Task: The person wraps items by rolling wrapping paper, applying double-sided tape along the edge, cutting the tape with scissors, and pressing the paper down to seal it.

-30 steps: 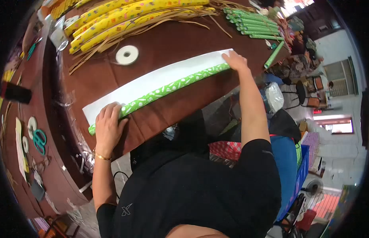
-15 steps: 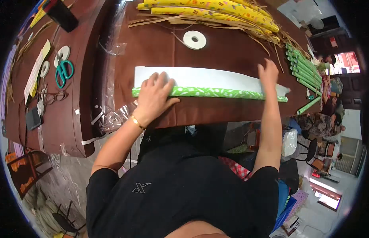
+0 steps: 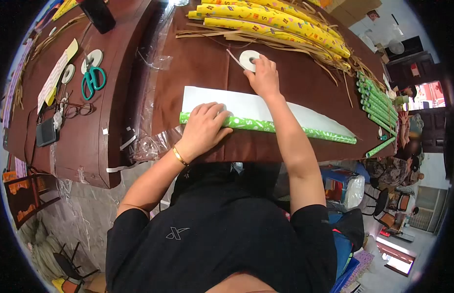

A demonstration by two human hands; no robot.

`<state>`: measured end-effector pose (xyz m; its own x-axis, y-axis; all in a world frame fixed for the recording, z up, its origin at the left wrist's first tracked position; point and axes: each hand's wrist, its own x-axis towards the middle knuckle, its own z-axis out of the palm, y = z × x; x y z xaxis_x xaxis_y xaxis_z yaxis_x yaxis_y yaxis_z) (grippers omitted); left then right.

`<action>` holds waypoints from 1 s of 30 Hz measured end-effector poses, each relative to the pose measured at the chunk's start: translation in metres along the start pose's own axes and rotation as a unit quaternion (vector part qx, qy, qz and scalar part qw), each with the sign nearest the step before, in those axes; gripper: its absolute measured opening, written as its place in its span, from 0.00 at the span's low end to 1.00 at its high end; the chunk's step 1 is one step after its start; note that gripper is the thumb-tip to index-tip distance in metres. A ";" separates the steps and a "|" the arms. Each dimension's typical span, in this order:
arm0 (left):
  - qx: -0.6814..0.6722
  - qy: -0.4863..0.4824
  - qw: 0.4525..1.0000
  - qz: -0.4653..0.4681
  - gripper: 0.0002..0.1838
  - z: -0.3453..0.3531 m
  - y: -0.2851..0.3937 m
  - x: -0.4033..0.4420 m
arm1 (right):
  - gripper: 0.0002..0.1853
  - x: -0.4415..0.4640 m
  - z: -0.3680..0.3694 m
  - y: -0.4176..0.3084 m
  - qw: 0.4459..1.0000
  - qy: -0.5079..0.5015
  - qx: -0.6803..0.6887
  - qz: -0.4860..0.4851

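Observation:
A sheet of green patterned wrapping paper, white on its back, lies partly rolled along the near side of the brown table. My left hand presses on the left part of the roll, fingers bent over it and the thumb on the near side. Beyond the sheet, my right hand has its thumb and fingers closed on the near edge of a white roll of tape. A short loose end of tape sticks out to the left of that roll. The right forearm crosses over the paper and hides part of it.
Yellow patterned paper rolls and brown strips lie at the back. Several finished green tubes are stacked at the right. On the left table are teal-handled scissors, glasses and a black cup.
My right hand has moved left and away from me, from the right end of the paper to the tape roll. My left hand stays on the green roll. The view has shifted slightly.

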<state>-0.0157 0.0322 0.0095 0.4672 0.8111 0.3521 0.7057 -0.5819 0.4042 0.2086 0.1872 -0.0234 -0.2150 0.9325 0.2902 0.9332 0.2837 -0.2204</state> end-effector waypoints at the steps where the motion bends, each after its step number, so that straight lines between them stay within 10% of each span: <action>1: -0.006 -0.002 1.000 0.004 0.23 0.001 0.000 -0.001 | 0.23 -0.002 0.000 0.000 1.000 0.009 -0.017 0.015; 5: -0.010 -0.001 1.000 0.008 0.23 0.001 -0.001 0.000 | 0.24 -0.010 0.000 0.006 0.999 0.023 -0.034 0.001; 11: -0.141 0.057 0.988 -0.038 0.28 0.000 -0.005 0.011 | 0.20 -0.039 -0.036 -0.021 0.954 0.010 0.297 0.048; 17: -0.623 0.068 0.703 -0.335 0.31 -0.018 -0.009 0.040 | 0.14 -0.068 -0.084 -0.054 0.837 -0.152 0.525 0.016; 20: -0.689 0.069 0.644 -0.325 0.30 -0.033 -0.010 0.041 | 0.14 -0.078 -0.091 -0.062 0.863 -0.158 0.480 -0.013; 30: -0.494 0.214 0.795 -0.279 0.13 -0.031 -0.022 0.016 | 0.15 -0.098 -0.098 -0.042 0.914 -0.154 0.375 0.007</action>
<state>-0.0402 0.0562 0.0321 -0.1455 0.9879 0.0536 -0.1234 -0.0719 0.9897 0.2188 0.0621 0.0484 -0.3835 0.9230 0.0313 0.5012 0.2365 -0.8324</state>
